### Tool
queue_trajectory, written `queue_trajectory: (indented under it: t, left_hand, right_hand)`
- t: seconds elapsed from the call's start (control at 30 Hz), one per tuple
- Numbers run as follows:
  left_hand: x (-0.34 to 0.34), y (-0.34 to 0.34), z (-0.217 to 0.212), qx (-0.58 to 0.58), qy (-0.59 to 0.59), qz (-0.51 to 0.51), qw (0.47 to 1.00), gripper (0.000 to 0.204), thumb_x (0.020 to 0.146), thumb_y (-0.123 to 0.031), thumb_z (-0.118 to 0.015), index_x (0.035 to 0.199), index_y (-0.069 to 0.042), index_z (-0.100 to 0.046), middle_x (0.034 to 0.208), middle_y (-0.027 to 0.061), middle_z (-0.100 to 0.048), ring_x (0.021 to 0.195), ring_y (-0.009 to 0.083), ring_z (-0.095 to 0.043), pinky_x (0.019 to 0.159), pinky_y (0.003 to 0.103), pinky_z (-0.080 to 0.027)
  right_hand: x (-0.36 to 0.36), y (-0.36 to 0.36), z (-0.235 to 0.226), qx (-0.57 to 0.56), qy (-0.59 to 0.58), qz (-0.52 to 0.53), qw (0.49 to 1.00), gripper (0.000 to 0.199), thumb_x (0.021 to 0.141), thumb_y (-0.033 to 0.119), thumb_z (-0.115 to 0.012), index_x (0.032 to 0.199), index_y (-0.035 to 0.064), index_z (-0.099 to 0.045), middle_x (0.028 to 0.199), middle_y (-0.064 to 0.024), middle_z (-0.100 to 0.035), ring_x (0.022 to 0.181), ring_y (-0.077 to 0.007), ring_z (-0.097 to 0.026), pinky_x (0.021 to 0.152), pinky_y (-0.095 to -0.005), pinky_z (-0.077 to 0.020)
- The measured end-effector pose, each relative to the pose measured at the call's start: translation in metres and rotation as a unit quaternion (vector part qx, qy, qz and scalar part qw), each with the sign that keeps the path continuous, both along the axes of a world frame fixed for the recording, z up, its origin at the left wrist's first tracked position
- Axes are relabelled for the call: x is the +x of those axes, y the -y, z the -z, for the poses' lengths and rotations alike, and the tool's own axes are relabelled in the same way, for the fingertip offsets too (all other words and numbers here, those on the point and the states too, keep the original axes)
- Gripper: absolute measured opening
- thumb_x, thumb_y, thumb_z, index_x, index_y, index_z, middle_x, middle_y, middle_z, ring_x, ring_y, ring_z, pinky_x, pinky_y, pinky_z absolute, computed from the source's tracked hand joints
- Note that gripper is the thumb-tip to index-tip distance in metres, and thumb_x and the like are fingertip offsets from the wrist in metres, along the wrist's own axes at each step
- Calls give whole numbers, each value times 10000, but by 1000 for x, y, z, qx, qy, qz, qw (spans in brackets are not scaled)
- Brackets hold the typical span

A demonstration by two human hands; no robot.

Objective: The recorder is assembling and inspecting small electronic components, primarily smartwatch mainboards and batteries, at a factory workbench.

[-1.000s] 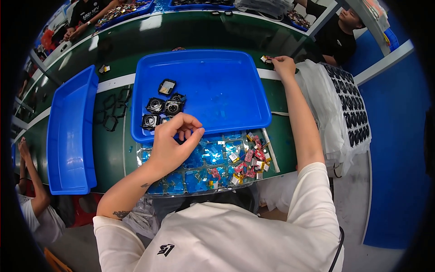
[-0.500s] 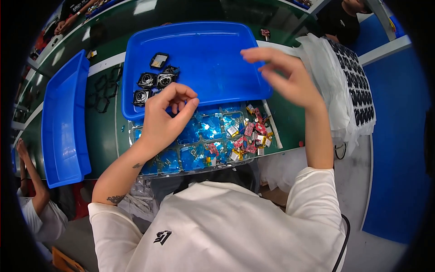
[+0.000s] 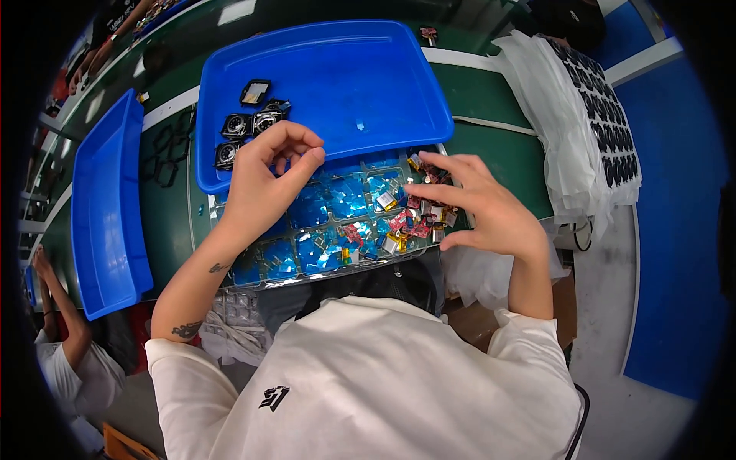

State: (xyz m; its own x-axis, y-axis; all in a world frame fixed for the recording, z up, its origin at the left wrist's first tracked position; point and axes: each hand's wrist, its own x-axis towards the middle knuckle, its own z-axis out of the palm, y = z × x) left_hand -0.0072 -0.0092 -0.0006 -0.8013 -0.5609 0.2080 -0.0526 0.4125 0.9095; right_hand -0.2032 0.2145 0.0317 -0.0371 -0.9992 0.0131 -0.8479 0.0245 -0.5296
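My left hand hovers over the near rim of the blue tray, thumb and forefinger brought together. Whatever is in that pinch, if anything, is hidden. My right hand is open, fingers spread above a pile of small batteries and red circuit boards. These lie at the right end of a clear compartment tray holding blue film pieces. Inside the blue tray, at its left, are several black watch cases and a black frame. A small pale piece lies near its middle.
Another blue tray stands at the left, beside black frames on the green table. A white strip lies at the right. Beyond it, white sheets sit beside a stack of black parts. Other people work nearby.
My right hand has come down from above the blue tray's right side to the battery pile, its fingers spread. My left hand keeps its pinch over the tray rim. The whole view has shifted slightly.
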Motion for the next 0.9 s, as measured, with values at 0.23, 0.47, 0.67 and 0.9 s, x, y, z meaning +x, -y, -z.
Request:
queue_trajectory:
  t: [0.23, 0.47, 0.67, 0.9]
  left_hand:
    - [11, 24, -9, 53, -85, 8, 995, 124, 849, -46, -630, 967, -18, -602, 803, 16, -636, 754, 62, -611, 653, 178, -438]
    - [20, 32, 6, -172, -122, -59, 976, 68, 805, -17, -646, 873, -25, -642, 744, 24, -642, 638, 57, -581, 534, 187, -385]
    - [22, 27, 7, -188, -113, -46, 975, 93, 793, -24, -651, 885, -29, -648, 711, 31, -638, 594, 73, -573, 524, 197, -420]
    - [21, 28, 11, -209, -112, -28, 971, 99, 787, -16, -649, 886, -23, -647, 687, 34, -627, 568, 81, -559, 522, 205, -427]
  right_hand:
    - [-11, 15, 2, 18, -28, 2, 999, 659, 538, 16, -788, 1159, 149, -611, 1269, -80, -520, 1106, -296, -473, 902, -368, -466]
    - [-15, 22, 7, 12, 2, 19, 1000, 393, 622, -34, -673, 992, 86, -616, 998, -72, -546, 917, -252, -528, 766, -346, -476]
    - [-6, 27, 1, 48, 36, 74, 995, 330, 575, -49, -651, 891, 37, -610, 909, -72, -548, 747, -184, -576, 676, -259, -487]
    - [31, 57, -2, -92, 135, 42, 986, 446, 633, -14, -735, 1060, 58, -629, 983, -67, -626, 857, -161, -600, 702, -272, -526]
